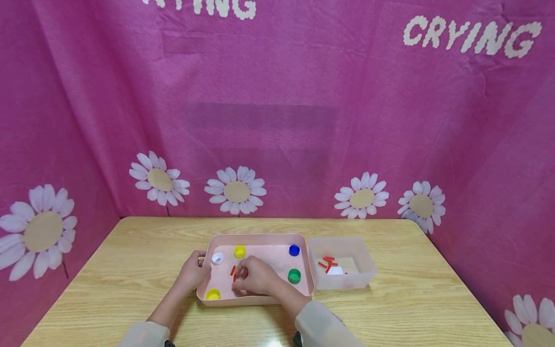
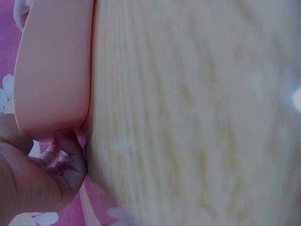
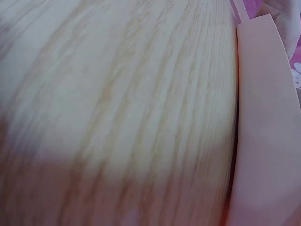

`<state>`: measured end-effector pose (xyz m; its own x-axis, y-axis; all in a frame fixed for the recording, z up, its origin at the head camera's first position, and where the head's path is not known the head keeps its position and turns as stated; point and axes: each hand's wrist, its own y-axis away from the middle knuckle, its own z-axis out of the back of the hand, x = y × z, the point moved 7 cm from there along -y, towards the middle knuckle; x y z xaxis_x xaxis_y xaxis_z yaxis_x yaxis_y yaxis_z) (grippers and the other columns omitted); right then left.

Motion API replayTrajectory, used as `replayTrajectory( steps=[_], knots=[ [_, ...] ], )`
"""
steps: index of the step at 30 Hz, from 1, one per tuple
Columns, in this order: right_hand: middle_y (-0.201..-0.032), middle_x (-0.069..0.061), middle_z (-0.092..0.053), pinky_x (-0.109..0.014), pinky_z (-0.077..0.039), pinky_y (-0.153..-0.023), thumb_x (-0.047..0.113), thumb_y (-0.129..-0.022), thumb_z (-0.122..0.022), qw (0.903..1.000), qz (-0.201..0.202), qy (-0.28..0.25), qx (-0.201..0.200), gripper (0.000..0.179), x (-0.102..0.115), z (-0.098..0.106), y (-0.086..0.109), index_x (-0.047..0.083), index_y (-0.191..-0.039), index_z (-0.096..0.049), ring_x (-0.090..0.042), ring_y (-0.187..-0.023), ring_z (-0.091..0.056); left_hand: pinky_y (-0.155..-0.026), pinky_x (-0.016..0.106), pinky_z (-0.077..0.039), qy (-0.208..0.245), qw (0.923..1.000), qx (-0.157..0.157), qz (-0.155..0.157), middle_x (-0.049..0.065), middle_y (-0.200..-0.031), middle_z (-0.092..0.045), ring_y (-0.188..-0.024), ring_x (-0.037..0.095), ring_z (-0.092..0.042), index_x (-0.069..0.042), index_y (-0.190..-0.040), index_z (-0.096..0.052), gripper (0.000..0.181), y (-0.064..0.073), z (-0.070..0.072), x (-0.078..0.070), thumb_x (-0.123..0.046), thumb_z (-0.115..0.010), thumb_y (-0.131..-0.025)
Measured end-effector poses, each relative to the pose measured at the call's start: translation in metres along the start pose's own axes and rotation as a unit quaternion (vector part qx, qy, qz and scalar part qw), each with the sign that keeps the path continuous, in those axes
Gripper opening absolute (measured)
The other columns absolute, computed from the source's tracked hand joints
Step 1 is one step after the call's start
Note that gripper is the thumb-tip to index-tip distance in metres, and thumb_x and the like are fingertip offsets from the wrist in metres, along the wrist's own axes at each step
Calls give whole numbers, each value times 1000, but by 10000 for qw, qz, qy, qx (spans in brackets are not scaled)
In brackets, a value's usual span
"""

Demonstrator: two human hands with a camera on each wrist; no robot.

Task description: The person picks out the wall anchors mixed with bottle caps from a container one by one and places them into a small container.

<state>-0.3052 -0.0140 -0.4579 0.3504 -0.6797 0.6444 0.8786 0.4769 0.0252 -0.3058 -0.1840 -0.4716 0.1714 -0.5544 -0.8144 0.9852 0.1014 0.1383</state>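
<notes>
My left hand (image 1: 193, 273) grips the left end of a shallow pink tray (image 1: 256, 239); in the left wrist view its fingers curl against the outer wall. My right hand (image 1: 257, 276) reaches into the tray with bent fingers. Between its thumb and index fingertip is a small red stick (image 1: 234, 278), which they seem to pinch at its ends. Another red stick (image 1: 232, 270) lies just beyond the fingertips. Around the tray floor sit a white cap (image 1: 217, 259), a yellow cap (image 1: 240, 251), another yellow cap (image 1: 213, 294), a blue cap (image 1: 294, 250) and a green cap (image 1: 294, 276).
A translucent plastic box (image 1: 365, 279) stands right of the tray, close against it. Inside are several red sticks (image 1: 328, 262) and a white piece (image 1: 335, 271). Everything stands on a wooden table (image 1: 407, 299), with a pink flowered curtain (image 1: 277, 144) behind and at the sides.
</notes>
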Motion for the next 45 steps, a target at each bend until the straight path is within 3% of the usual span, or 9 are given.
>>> replayTrajectory(
  steps=[16,26,34,39,45],
  knots=[
    [-77,4,-51,-18,-39,-58,26,-74,-76,9991,193,97,-360,19,1,23,11,15,-86,-66,-5,-66,-45,-65,29,-50,47,10000,4,-62,21,-98,-55,-83,25,-56,7,-127,-39,44,0,0,0,-3,-48,-85],
    [-83,-5,-56,-19,-37,-56,25,-75,-75,9979,359,27,-542,21,-3,47,21,12,-89,-66,-6,-65,-43,-66,29,-51,20,10000,8,-52,21,-99,-56,-83,24,-58,7,-127,-40,43,0,0,0,-3,-48,-86],
    [-82,0,-56,-19,-36,-52,29,-75,-73,9960,347,160,-812,25,-10,69,31,12,-93,-65,-6,-56,-40,-66,29,-51,24,9999,-20,-102,22,-98,-57,-82,24,-58,7,-126,-40,43,-1,0,0,-3,-48,-85],
    [-78,2,-54,-19,-34,-51,23,-75,-74,9924,673,128,-1026,21,-14,81,37,11,-91,-65,-5,-54,-37,-66,30,-51,12,10000,-3,-91,22,-100,-57,-83,24,-58,7,-127,-40,43,-1,0,0,-3,-47,-86],
    [-75,1,-53,-21,-37,-59,22,-75,-75,9898,782,-21,-1188,19,-21,97,43,11,-88,-66,-12,-74,-43,-66,29,-50,-51,10000,-15,-29,21,-99,-56,-83,24,-57,7,-128,-39,43,0,0,0,-5,-47,-87]
  ],
)
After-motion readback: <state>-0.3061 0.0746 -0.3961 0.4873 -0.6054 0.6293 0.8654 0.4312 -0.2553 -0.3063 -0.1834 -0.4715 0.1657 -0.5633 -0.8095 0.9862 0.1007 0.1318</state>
